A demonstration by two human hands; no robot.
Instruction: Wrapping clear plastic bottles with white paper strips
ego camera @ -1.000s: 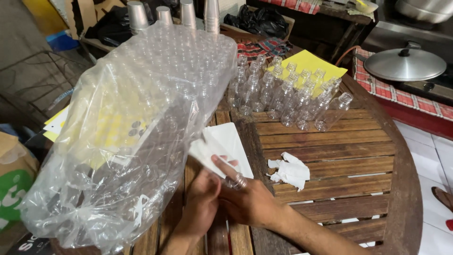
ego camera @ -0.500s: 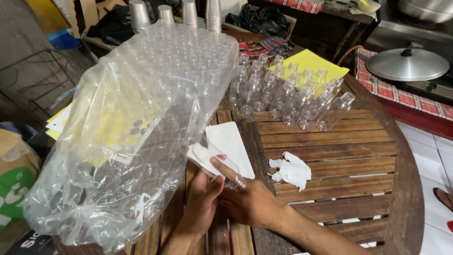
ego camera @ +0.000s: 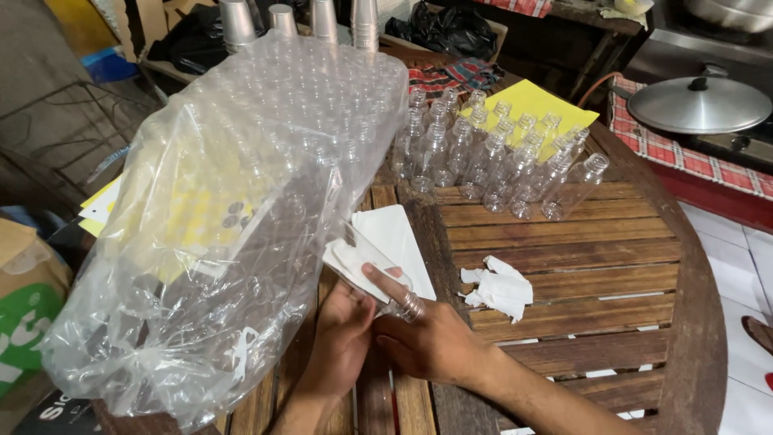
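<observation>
Large clear plastic bag (ego camera: 233, 234) lying across left half of round slatted wooden worktop (ego camera: 596, 266), packed with small clear plastic bottles; yellow sheet visible through its film. White rectangular label sheets (ego camera: 394, 242) flat on slats just beside bag mouth, partly under the held bottle. Crumpled white paper backing (ego camera: 498, 287) to the right of the sheets, apart from both hands. Yellow square paper (ego camera: 538, 103) at far side of worktop, partly covered by cluster of loose empty bottles (ego camera: 491, 157), mostly lying on their sides, necks toward the camera. Further yellow and white papers (ego camera: 101, 211) protruding from under bag at left edge. Cardboard box with green print (ego camera: 24, 322) on floor at lower left. Stacked metal cups (ego camera: 322, 18) behind the bag. Metal pot lid (ego camera: 699, 103) on red checked cloth (ego camera: 684, 153) at far right.

Single clear bottle (ego camera: 378, 274) held over near edge of worktop, tilted, threaded neck toward the wrist. Right hand (ego camera: 427, 338): grip closed around the neck end, index finger laid along bottle body. Left hand (ego camera: 342, 338): fingers pressed against the bottle's underside, supporting it.
</observation>
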